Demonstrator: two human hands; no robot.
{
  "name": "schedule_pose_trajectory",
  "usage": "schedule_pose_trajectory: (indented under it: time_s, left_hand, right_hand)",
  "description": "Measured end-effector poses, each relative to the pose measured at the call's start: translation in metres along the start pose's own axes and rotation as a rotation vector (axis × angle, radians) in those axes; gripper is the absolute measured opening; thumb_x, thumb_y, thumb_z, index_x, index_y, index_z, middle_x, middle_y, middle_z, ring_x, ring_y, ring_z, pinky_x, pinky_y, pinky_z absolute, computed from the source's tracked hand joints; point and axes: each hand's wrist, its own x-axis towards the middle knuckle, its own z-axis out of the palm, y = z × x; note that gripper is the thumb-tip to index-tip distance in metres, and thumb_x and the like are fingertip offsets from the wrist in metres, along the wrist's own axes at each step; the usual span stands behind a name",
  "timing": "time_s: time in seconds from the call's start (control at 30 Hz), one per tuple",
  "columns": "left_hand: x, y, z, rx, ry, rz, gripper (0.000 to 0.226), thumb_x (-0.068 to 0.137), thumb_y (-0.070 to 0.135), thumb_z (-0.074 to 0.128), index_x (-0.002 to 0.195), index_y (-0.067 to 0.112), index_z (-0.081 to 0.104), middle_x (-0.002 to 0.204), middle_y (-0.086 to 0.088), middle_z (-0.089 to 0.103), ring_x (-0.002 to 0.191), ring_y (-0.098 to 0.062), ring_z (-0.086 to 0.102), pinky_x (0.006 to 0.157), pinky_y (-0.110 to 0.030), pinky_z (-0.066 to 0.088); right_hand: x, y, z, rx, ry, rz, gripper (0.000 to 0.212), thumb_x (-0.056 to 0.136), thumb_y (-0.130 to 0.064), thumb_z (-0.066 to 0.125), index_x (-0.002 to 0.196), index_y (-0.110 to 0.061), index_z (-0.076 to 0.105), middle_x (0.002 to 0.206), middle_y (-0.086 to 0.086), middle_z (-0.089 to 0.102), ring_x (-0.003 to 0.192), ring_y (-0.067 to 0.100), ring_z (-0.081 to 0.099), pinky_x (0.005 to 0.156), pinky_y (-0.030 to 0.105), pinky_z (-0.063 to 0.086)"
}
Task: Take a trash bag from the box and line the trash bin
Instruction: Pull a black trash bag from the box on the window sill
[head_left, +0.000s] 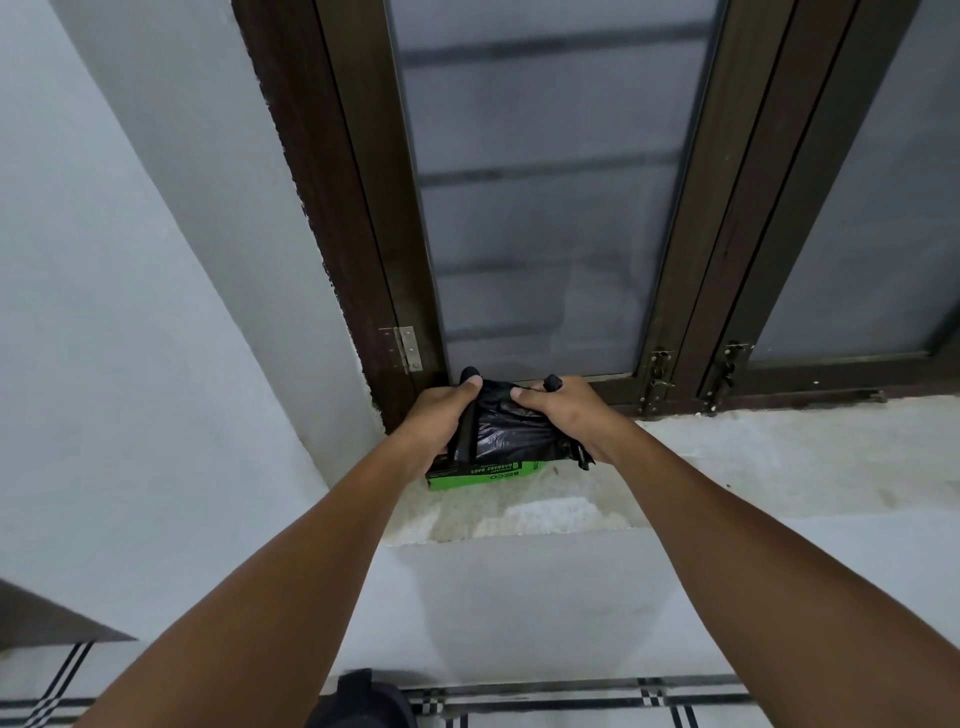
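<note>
— While both arms are reaching out over the sill, what are the hands doing?

— Left hand (441, 418) and right hand (563, 415) are both clamping a crumpled black trash bag (506, 428). Each thumb is pressing down on the top of the plastic, the other fingers curling round the far side. Black tips are showing at one finger of each hand; cannot tell whether that is plastic or a covering.

— Grip spread or pressed together?

— Pressed together on the bag, both hands. The plastic is bunching between them, hands near each other but not touching.

— Where is the box?

— Directly beneath the grip: a green box (485, 475) with black band and white lettering, sitting on the pale window ledge (753, 457). The bag is hanging just over it; whether its lower edge is still inside the box I cannot tell, the hands are hiding that.

— Beyond the grip?

— Dark brown window frame (363, 208) with frosted panes, a metal hinge (406, 349) up and left of the left hand, latches (657, 382) to the right of the right hand. Below the forearms, white wall and a striped floor.

— The bin?

— A dark rounded object (363, 699) is showing at the bottom edge, under the left forearm; cannot tell what it is.
</note>
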Motion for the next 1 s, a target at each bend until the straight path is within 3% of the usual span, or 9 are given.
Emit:
schedule_pose_trajectory:
  time_s: [0.1, 0.27, 0.47, 0.53, 0.8, 1.0]
  left_hand:
    - [0.0, -0.002, 0.001, -0.021, -0.015, 0.039, 0.037, 0.093, 0.047, 0.068, 0.105, 0.012, 0.073, 0.102, -0.01, 0.079, 0.096, -0.029, 0.075, 0.098, -0.049, 0.056]
    - [-0.002, -0.005, 0.003, -0.061, -0.059, 0.071, 0.031, 0.091, 0.042, 0.072, 0.109, 0.016, 0.073, 0.1, -0.009, 0.079, 0.095, -0.028, 0.076, 0.097, -0.05, 0.057]
    - [-0.002, -0.001, 0.008, -0.115, 0.008, 0.063, 0.034, 0.097, 0.05, 0.06, 0.103, 0.02, 0.075, 0.098, -0.004, 0.08, 0.094, -0.025, 0.076, 0.094, -0.042, 0.058]
    - [-0.001, 0.001, 0.008, -0.107, 0.028, 0.069, 0.039, 0.095, 0.053, 0.058, 0.105, 0.02, 0.075, 0.1, -0.004, 0.08, 0.095, -0.025, 0.076, 0.095, -0.042, 0.057]
    - [-0.002, 0.006, 0.026, -0.199, 0.13, 0.084, 0.036, 0.098, 0.044, 0.055, 0.104, 0.014, 0.074, 0.101, -0.009, 0.078, 0.092, -0.025, 0.075, 0.09, -0.041, 0.058]
    - [-0.005, 0.013, 0.045, -0.288, 0.21, 0.067, 0.039, 0.1, 0.041, 0.054, 0.103, 0.007, 0.071, 0.098, -0.012, 0.076, 0.09, -0.028, 0.073, 0.073, -0.034, 0.054]
  right_hand:
    - [0.0, -0.001, 0.002, 0.019, 0.0, -0.006, 0.024, 0.093, -0.03, 0.072, 0.099, -0.008, 0.078, 0.094, 0.006, 0.08, 0.088, 0.021, 0.076, 0.086, 0.032, 0.059]
    - [-0.006, -0.01, 0.006, 0.018, 0.007, -0.066, 0.021, 0.096, -0.023, 0.069, 0.08, -0.01, 0.07, 0.076, 0.005, 0.073, 0.068, 0.015, 0.07, 0.066, 0.024, 0.052]
    - [-0.007, -0.015, 0.018, 0.132, 0.087, -0.071, 0.02, 0.096, -0.018, 0.068, 0.076, -0.014, 0.07, 0.072, 0.0, 0.073, 0.07, 0.016, 0.071, 0.075, 0.031, 0.056]
    - [-0.007, -0.015, 0.021, 0.167, 0.117, -0.068, 0.017, 0.096, -0.02, 0.067, 0.081, -0.011, 0.068, 0.077, 0.005, 0.071, 0.075, 0.021, 0.07, 0.077, 0.034, 0.055]
    - [-0.008, -0.014, 0.045, 0.487, 0.33, 0.016, 0.021, 0.097, -0.019, 0.064, 0.077, -0.014, 0.061, 0.086, 0.012, 0.069, 0.082, 0.028, 0.069, 0.081, 0.043, 0.059]
    - [-0.006, -0.021, 0.062, 0.604, 0.553, 0.031, 0.021, 0.097, -0.018, 0.061, 0.077, -0.012, 0.064, 0.084, 0.01, 0.07, 0.08, 0.026, 0.069, 0.078, 0.041, 0.06]
